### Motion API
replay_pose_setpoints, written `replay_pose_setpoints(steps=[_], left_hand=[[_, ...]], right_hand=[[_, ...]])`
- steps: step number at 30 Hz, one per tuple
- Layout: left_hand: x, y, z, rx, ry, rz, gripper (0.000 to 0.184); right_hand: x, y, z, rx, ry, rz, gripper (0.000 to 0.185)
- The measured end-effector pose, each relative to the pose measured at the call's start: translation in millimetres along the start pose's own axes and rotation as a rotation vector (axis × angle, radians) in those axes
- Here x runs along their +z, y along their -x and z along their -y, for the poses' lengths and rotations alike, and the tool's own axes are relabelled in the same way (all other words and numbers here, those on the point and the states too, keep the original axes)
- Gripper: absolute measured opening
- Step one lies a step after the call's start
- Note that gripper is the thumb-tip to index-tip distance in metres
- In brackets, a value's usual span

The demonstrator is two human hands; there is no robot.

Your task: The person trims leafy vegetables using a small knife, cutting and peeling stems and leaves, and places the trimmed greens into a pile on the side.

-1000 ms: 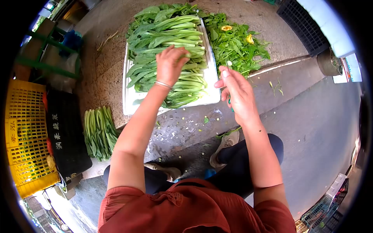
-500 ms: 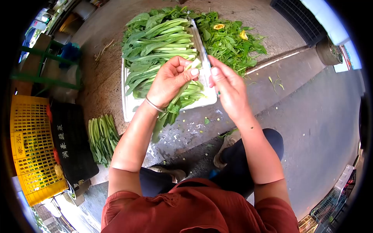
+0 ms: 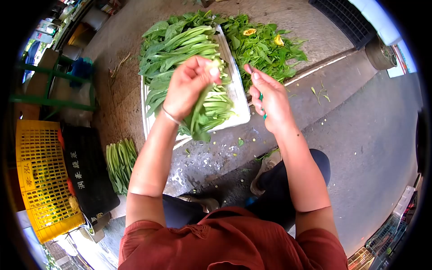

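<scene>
My left hand [image 3: 185,87] is closed around a stalk of leafy greens [image 3: 197,118], its leaves hanging down past my wrist over the tray's near edge. Beneath it, a white tray [image 3: 241,110] bears rows of similar greens [image 3: 193,41], cut ends toward the right. To the right, my right hand [image 3: 272,100] is closed on a small knife with a green handle [image 3: 263,102], mostly hidden by the fingers. The two hands are apart. A heap of loose green leaves [image 3: 258,49] lies beyond the tray's right edge.
A bundle of greens [image 3: 120,165] lies at the left by a black crate [image 3: 85,166] and a yellow crate [image 3: 47,180]. Another black crate [image 3: 344,20] and a round pot [image 3: 380,54] stand at the upper right. Small cut pieces dot the floor [image 3: 355,135].
My left hand first reached over the tray, then held a stalk close to my right hand. Now it has shifted left with the stalk, and the hands are farther apart.
</scene>
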State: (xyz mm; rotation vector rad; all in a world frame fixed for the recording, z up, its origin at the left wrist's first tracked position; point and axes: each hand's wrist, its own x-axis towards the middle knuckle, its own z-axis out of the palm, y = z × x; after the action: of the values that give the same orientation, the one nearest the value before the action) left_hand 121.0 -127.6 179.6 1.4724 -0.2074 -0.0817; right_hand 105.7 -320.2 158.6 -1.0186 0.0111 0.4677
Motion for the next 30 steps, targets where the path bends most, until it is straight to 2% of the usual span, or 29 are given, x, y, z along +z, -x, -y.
replay_pose_setpoints(steps=[1, 2, 3, 5, 7, 8, 11, 13, 15, 16, 17, 19, 21, 27, 30], left_hand=[[-5.2, -13.1, 0.4, -0.002, -0.06, -0.085, 0.018], [-13.5, -30.5, 4.2, -0.052, -0.28, -0.177, 0.025], [-22.2, -46.5, 7.1, -0.05, -0.698, -0.193, 0.034], [-33.0, -76.6, 24.2, 0.067, -1.259, -0.212, 0.041], [-36.6, -98.4, 43.8, 0.106, -1.56, -0.236, 0.04], [-33.9, -102.8, 48.5, 0.039, -1.648, -0.225, 0.036], [-33.5, -103.8, 58.1, -0.018, -1.725, -0.248, 0.035], [-37.5, -97.0, 57.1, 0.033, -1.729, -0.259, 0.035], [-34.6, -85.0, 44.4, 0.298, -1.559, -0.312, 0.032], [-29.3, -81.1, 39.8, 0.012, -1.454, -0.363, 0.031], [-23.0, -71.6, 29.6, 0.09, -1.38, -0.359, 0.032], [-14.1, -54.8, 17.3, 0.018, -0.85, -0.199, 0.032], [4.7, -33.7, -1.6, -0.093, -0.55, -0.069, 0.025], [12.8, -17.0, -11.7, -0.08, -0.419, 0.12, 0.019], [10.9, -17.1, -12.1, -0.138, -0.361, 0.126, 0.02]], right_hand=[[2.9, -1.2, 0.4, -0.021, 0.003, -0.115, 0.038], [6.5, -2.8, 0.9, -0.044, 0.004, -0.23, 0.039], [8.8, -4.0, 1.6, -0.066, 0.003, -0.346, 0.04], [9.8, -3.6, 1.2, -0.08, 0.026, -0.338, 0.042], [10.3, -5.3, 2.1, -0.156, 0.052, -0.255, 0.041], [8.2, -6.2, 4.3, -0.134, 0.105, -0.233, 0.038], [8.5, -6.9, 2.2, -0.135, 0.133, -0.278, 0.037], [6.8, -10.7, -1.0, -0.164, 0.164, -0.27, 0.037], [9.2, -10.3, 1.2, -0.111, 0.106, -0.325, 0.037], [11.2, -9.2, 2.9, -0.113, 0.103, -0.325, 0.037], [14.1, -7.4, 4.4, -0.136, 0.104, -0.287, 0.037], [15.8, -7.0, 3.4, -0.158, 0.102, -0.246, 0.038], [15.2, -12.5, -4.3, -0.316, 0.113, -0.151, 0.044], [22.1, -12.6, -10.3, -0.38, 0.182, -0.047, 0.045], [20.6, -14.5, -11.3, -0.364, 0.185, -0.036, 0.042]])
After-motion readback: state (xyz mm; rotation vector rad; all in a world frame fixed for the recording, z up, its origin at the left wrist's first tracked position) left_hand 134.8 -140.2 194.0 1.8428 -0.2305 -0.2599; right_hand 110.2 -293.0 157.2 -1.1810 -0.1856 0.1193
